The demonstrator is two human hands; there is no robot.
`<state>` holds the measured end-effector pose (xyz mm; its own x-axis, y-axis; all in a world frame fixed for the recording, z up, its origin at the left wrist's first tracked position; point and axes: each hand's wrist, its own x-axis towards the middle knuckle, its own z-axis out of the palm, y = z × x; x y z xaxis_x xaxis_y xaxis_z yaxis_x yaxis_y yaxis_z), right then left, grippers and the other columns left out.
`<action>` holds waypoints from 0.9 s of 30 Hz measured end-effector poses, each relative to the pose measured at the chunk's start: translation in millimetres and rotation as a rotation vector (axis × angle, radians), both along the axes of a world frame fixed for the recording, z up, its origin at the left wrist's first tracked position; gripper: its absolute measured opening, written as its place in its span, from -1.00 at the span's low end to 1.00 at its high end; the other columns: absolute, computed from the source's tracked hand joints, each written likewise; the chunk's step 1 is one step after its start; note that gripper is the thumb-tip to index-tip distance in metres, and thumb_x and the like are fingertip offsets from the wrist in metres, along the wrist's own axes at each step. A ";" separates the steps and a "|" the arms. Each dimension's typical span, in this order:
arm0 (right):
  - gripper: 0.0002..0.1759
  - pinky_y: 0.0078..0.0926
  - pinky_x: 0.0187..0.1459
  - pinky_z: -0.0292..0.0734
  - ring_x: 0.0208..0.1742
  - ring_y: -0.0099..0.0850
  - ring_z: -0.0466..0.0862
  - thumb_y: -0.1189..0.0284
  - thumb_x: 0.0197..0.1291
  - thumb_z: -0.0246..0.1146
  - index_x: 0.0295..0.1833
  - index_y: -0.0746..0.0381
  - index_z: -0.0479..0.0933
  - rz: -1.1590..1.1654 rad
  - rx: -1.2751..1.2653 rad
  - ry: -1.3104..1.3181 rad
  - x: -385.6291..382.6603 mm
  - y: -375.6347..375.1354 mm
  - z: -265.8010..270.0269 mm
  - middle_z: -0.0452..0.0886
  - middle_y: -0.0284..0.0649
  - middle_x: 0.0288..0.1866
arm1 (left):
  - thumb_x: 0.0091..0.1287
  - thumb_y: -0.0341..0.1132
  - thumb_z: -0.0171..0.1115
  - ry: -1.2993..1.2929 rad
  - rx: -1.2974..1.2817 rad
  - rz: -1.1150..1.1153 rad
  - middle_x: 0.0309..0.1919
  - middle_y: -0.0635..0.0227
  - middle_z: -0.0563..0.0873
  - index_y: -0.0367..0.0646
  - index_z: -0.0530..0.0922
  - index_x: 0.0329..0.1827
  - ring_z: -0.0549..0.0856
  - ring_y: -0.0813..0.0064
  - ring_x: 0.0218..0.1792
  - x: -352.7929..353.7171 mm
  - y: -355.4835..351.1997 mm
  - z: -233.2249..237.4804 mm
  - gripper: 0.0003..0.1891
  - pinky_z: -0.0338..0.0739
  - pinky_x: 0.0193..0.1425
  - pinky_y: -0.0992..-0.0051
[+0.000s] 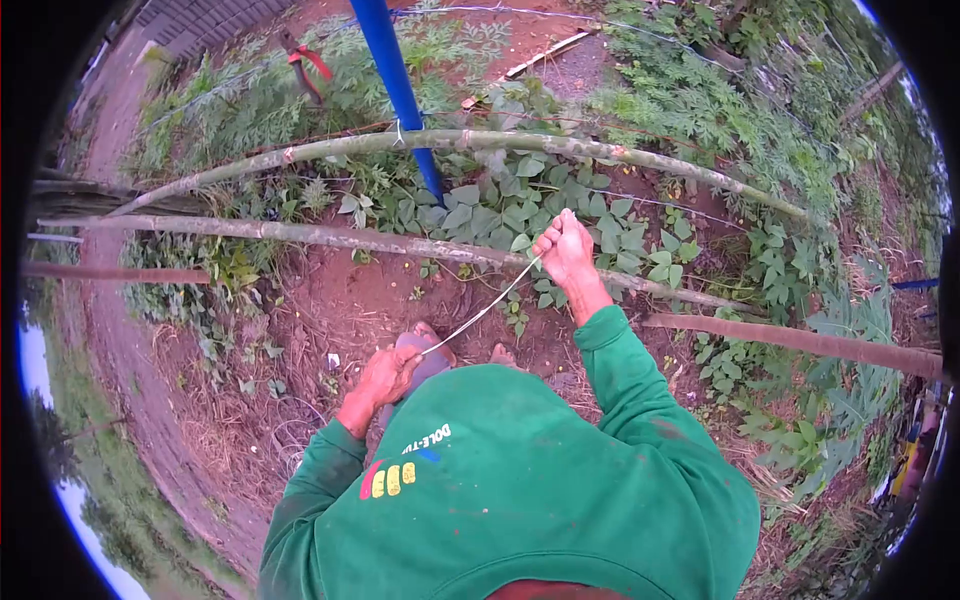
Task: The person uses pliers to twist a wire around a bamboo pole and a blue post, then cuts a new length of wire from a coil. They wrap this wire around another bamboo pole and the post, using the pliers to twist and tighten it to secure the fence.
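A thin pale wire or cord (481,314) runs slantwise between my two hands; its exact material I cannot make out. My left hand (386,377), low in front of my body, is closed on one end. Farther up, my right hand (566,247) is closed in a fist round the other end, above the lower bamboo pole (330,236). An upper bamboo pole (470,140) arches behind it and crosses a blue post (390,75), with a small light tie at the crossing.
Red-handled pliers (305,68) hang on a wire at the upper left. Leafy vines (510,210) grow behind the lower pole. Brown poles (790,337) jut in from both sides. Grey blocks (205,22) are stacked at the far left, and my feet (503,354) stand on reddish soil.
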<state>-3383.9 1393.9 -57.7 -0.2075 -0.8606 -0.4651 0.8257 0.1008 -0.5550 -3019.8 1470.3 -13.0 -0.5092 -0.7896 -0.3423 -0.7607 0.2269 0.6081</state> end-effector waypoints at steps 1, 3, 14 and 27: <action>-0.60 -0.26 -0.27 0.46 -0.39 -0.30 0.51 0.06 0.49 -0.07 -0.20 0.18 0.39 0.066 0.027 0.078 9.8 2.0 -9.8 0.39 -0.32 -0.46 | 0.39 -0.21 0.12 -0.019 0.023 0.038 -0.38 -0.01 0.67 -0.06 0.61 -0.09 0.66 -0.09 -0.28 11.8 12.3 -7.7 -0.81 0.53 -0.23 0.07; -0.27 -0.13 0.02 0.54 0.06 -0.03 0.62 -0.10 0.37 0.06 0.31 0.33 0.30 0.244 0.106 0.070 12.8 2.1 -51.3 0.49 -0.01 0.10 | 0.40 -0.24 0.12 -0.081 0.081 0.127 -0.39 -0.01 0.66 -0.10 0.60 -0.10 0.68 -0.05 -0.30 36.0 30.8 -18.1 -0.82 0.54 -0.23 0.12; -0.18 0.06 0.31 0.27 0.45 0.06 0.20 0.06 0.21 0.31 0.48 0.09 0.14 -0.018 0.523 -0.245 119.0 -9.9 -252.5 0.11 0.08 0.50 | 0.54 -0.09 -0.02 0.413 0.196 0.979 -0.65 0.60 0.31 -0.17 0.49 -0.32 0.25 0.76 -0.64 152.5 48.8 -32.7 -0.65 0.15 -0.59 0.62; -0.41 0.08 0.22 0.45 0.15 -0.03 0.55 0.07 0.25 0.16 0.17 0.34 0.43 -0.438 0.315 -0.490 110.3 -36.2 -223.7 0.54 -0.04 0.17 | 0.49 0.00 0.06 0.784 0.278 1.002 -0.68 0.64 0.35 -0.17 0.57 -0.33 0.28 0.78 -0.66 136.9 -18.3 -15.2 -0.60 0.12 -0.61 0.64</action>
